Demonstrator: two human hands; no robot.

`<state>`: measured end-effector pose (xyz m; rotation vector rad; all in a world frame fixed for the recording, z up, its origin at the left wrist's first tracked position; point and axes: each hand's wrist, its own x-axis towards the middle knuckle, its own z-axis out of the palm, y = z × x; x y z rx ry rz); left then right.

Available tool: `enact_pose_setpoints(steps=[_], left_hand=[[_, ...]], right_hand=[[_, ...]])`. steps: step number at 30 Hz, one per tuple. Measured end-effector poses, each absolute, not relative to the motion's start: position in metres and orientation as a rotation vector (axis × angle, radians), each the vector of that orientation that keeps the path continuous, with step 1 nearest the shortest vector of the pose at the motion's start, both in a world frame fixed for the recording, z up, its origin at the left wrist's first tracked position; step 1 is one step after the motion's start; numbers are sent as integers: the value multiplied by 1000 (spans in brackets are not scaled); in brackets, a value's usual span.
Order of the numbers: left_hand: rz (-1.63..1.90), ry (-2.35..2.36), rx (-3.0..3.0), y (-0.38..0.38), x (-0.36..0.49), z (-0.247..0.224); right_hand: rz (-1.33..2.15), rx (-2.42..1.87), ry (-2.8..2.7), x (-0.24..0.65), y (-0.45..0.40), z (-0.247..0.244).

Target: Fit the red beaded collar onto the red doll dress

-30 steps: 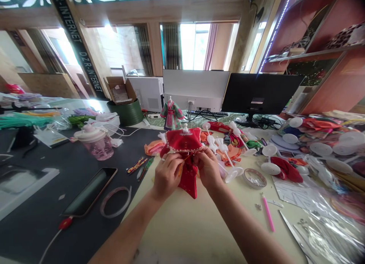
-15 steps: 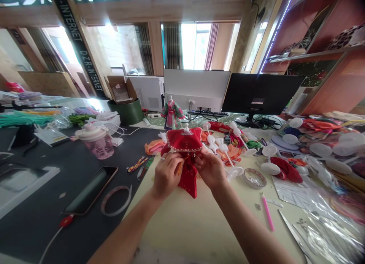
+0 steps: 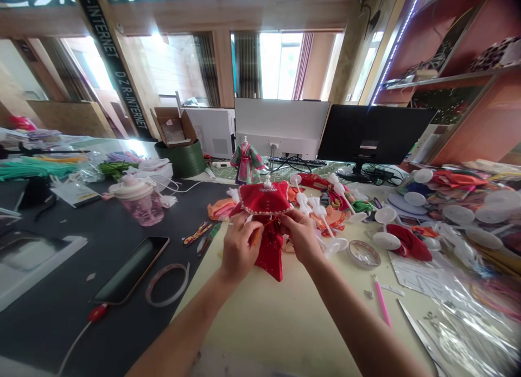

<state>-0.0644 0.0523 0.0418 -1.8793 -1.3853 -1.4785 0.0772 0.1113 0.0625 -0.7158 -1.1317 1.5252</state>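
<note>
A small red doll dress with a bead-edged cape is on a little white dress form whose top pokes out at the neck. My left hand is closed at the left of the dress, just under the cape. Its fingertips pinch a thin orange cord that lies across the front. On the other side, my right hand has thumb and fingers pressed together on the dress at the cape's beaded edge. The fingers partly hide the waist of the dress.
White doll stands and coloured cloth pieces lie to the right. Nearby are a round tape roll, a pink pen and scissors. Left are a phone, a pink cup and another dressed form.
My left fingers have shifted slightly and the thumb side has turned upward. The right hand has moved a little, still at the cape's edge. The dress stays in place.
</note>
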Motion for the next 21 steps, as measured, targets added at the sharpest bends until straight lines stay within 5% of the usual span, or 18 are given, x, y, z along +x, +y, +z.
enact_pose_setpoints(steps=[21], left_hand=[[-1631, -1556, -2027, 62, -70, 43]], right_hand=[[1351, -873, -1374, 77, 128, 65]])
